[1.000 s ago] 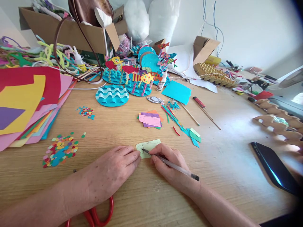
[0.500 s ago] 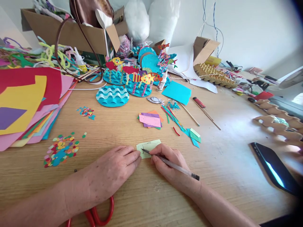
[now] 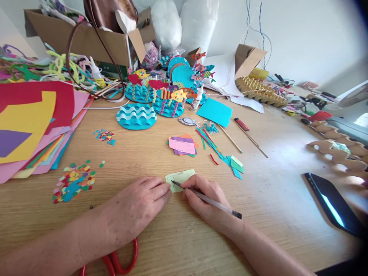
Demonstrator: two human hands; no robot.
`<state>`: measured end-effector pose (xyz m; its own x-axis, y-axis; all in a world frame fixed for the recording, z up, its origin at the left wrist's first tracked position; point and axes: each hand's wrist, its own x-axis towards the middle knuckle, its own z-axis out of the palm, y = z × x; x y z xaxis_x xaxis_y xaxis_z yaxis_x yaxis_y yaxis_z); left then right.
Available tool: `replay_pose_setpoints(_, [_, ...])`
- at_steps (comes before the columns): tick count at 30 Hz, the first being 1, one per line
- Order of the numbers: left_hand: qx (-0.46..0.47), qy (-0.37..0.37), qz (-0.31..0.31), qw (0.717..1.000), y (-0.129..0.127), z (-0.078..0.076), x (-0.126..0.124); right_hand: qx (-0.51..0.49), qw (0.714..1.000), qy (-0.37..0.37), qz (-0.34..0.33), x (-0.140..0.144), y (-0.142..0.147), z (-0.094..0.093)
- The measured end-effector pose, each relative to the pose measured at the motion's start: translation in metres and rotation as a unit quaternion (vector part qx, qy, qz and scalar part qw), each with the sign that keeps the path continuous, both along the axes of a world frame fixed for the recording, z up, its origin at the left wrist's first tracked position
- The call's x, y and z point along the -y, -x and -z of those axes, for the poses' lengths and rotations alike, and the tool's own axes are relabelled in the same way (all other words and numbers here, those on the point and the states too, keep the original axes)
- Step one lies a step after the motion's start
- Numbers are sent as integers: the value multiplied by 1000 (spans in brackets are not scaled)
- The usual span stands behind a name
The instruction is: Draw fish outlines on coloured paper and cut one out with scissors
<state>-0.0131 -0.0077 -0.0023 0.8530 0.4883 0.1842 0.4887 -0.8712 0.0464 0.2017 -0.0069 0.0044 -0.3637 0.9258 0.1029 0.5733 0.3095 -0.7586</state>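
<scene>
Gripping a clear-barrelled pen (image 3: 211,201), the right hand (image 3: 205,201) had its fingers pinched round the shaft, tip down on one small pale-green paper slip (image 3: 180,178) near the front edge of the wooden table (image 3: 276,199). Faint pen lines showed on that slip, too small to read. The left hand (image 3: 135,209) lay flat and relaxed, holding nothing, its fingertips pressing the slip's left edge.

Count them up: one pair of red-handled scissors (image 3: 119,260) peeked out under the left forearm. One heap of coloured paper dots (image 3: 73,182) sat to the left, and one smaller scatter of confetti (image 3: 105,135) lay beyond it. One little stack of cut paper pieces (image 3: 183,145), pink on top, rested past the slip. One loose turquoise sheet (image 3: 215,111) lay further back, beside one red-handled craft knife (image 3: 242,124) and two thin wooden sticks (image 3: 230,138).

Three turquoise wave discs (image 3: 136,115) could be made out clearly at the back; more were buried in the pile, number unclear. Two small glue bottles (image 3: 197,100) stood there, labels unreadable. One dark smartphone (image 3: 333,205) lay at the right, screen glaring. One big stack of coloured paper sheets (image 3: 31,122) filled the left side.
</scene>
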Motion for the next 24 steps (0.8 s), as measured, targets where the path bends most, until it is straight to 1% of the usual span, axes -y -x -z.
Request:
replay_pose_setpoints(7, [-2, -8, 3, 1000, -1, -5, 0, 4, 1000, 2, -2, 1, 0, -1])
replay_pose_setpoints(24, [12, -11, 0, 1000, -1, -2, 1, 3, 1000, 3, -7, 1, 0, -1])
